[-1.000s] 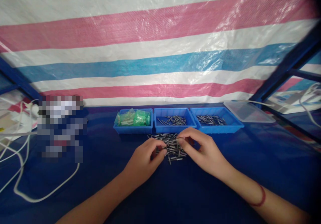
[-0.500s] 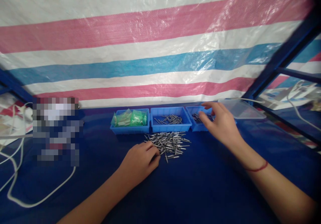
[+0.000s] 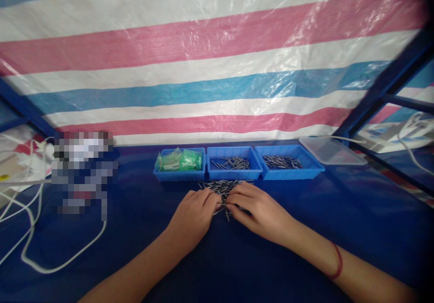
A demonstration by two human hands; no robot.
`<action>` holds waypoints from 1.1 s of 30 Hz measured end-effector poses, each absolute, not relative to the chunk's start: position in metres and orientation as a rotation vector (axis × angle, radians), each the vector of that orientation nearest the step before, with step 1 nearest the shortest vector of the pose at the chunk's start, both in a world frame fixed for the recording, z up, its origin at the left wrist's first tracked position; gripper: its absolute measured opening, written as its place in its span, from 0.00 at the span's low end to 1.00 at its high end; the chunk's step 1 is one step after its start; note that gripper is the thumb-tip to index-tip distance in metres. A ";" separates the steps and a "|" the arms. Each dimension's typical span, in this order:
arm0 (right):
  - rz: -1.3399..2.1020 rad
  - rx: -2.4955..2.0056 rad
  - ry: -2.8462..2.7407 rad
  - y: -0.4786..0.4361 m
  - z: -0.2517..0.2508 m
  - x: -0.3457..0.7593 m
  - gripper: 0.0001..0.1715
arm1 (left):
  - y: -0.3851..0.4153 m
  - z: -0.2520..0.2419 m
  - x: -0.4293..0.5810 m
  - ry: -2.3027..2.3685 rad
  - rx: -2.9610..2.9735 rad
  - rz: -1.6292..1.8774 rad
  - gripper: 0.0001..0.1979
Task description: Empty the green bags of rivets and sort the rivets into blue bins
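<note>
A heap of slim silvery metal rods (image 3: pixel 220 184) lies on the blue tabletop, partly hidden by my hands. My left hand (image 3: pixel 196 207) is closed at the heap's near left side, thumb and fingers pinched on a metal rod. From the right, my right hand (image 3: pixel 259 209) meets it, fingertips pinched at the same rod's other end. Behind the heap, the middle blue bin (image 3: pixel 233 174) and the right blue bin (image 3: pixel 293 173) hold more such rods. The left blue bin (image 3: pixel 179 176) contains green-tinted clear bags with small parts.
A translucent plastic lid (image 3: pixel 334 153) lies right of the bins. White cables (image 3: pixel 44 270) curl over the left side of the table (image 3: pixel 135 230), near a blurred-out patch. Behind stands a striped plastic sheet (image 3: pixel 203 86), with a blue metal frame (image 3: pixel 383 86) at the right.
My right hand has moved from above the right bin down and left to the heap, where its fingers have closed. My left hand stays at the heap; the view has shifted slightly.
</note>
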State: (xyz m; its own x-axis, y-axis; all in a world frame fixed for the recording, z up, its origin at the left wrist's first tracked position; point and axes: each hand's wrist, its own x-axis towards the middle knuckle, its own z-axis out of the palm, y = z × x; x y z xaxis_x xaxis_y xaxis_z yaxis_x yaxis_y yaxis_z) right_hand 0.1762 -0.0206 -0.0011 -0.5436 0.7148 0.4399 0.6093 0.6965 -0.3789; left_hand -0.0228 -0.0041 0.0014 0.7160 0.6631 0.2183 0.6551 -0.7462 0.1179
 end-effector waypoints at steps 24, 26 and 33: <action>0.606 -1.016 -2.084 -0.024 -0.001 0.172 0.06 | -0.003 0.001 -0.018 1.089 2.034 0.845 0.07; 0.615 -1.008 -2.075 -0.024 -0.003 0.171 0.06 | -0.002 0.002 -0.018 1.092 2.029 0.859 0.06; 0.668 -1.004 -2.041 -0.024 -0.003 0.170 0.06 | -0.003 0.001 -0.018 1.087 2.040 0.881 0.06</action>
State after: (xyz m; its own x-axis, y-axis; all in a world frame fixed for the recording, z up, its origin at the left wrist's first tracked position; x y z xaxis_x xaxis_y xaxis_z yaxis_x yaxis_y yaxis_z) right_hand 0.1699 -0.0239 -0.0027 -0.4094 0.8225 0.3948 0.4298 0.5556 -0.7117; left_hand -0.0178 -0.0033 0.0008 0.4288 0.8675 0.2522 0.4267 -0.4406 0.7898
